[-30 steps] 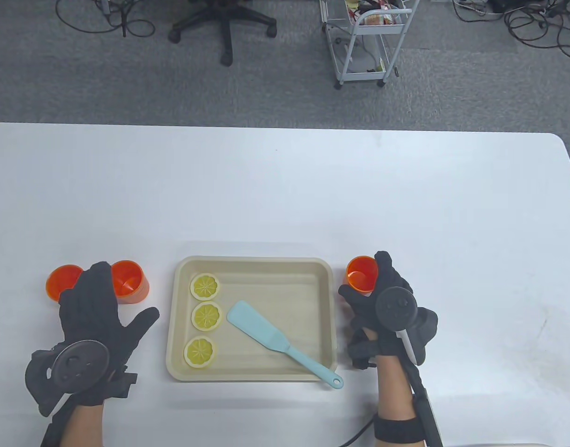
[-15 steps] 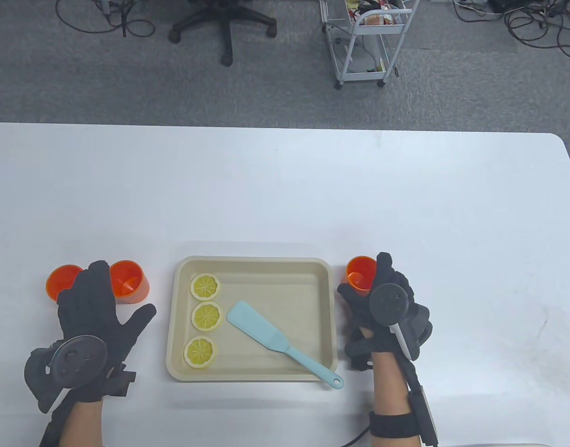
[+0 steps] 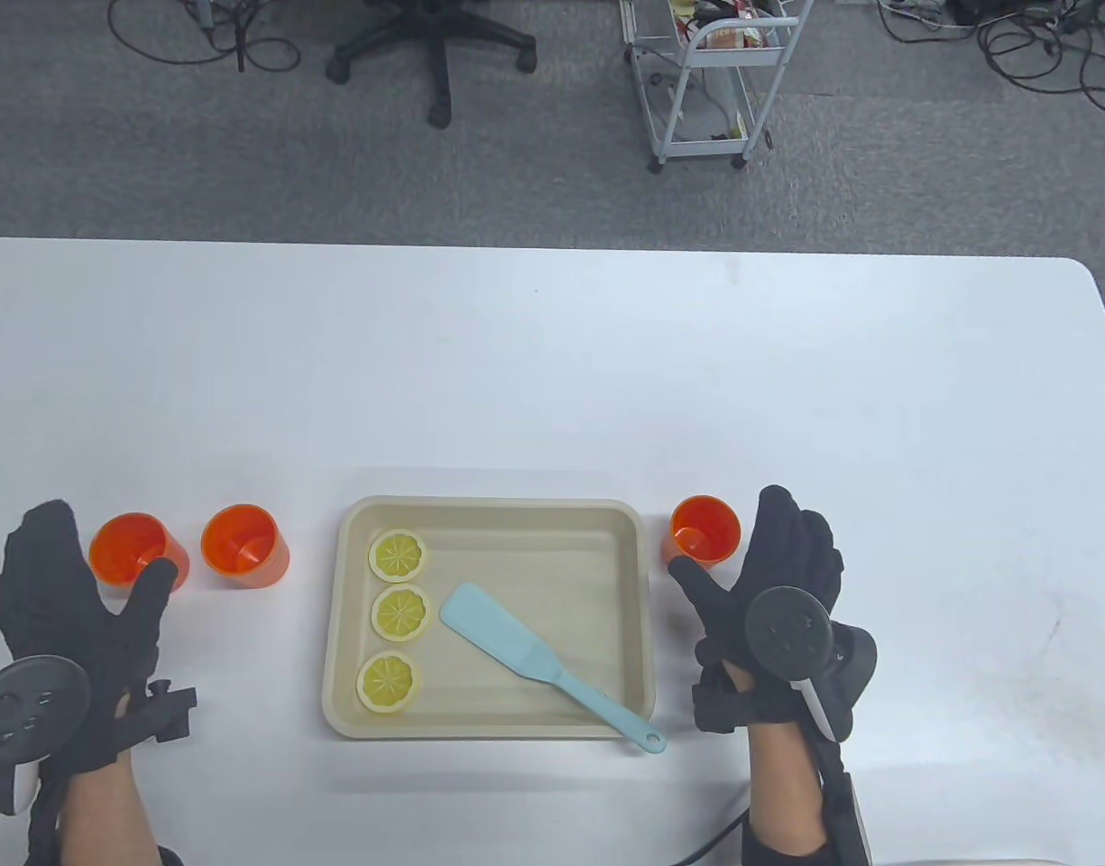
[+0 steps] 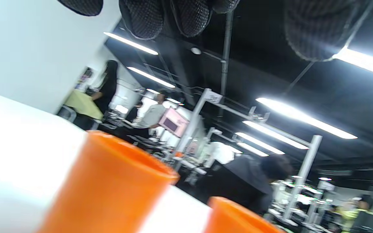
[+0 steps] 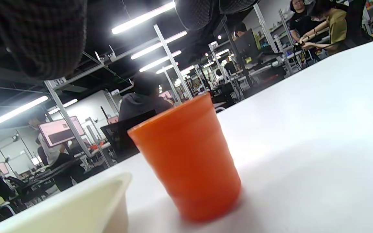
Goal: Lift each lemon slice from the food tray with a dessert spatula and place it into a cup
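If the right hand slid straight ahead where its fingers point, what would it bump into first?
Probably nothing: the right hand points up the bare white table, with the single orange plastic cup just to the left of its fingers. The thumb might brush it; depth is unclear.

Your table view looked straight down on the whole desk (image 3: 552,361) from well above. Your left wrist view sat low and tilted, close behind the two left cups (image 4: 108,184), facing the room. Your right wrist view sat equally low, close to the right cup (image 5: 186,155). Both wrist views shared those cups with the overhead.
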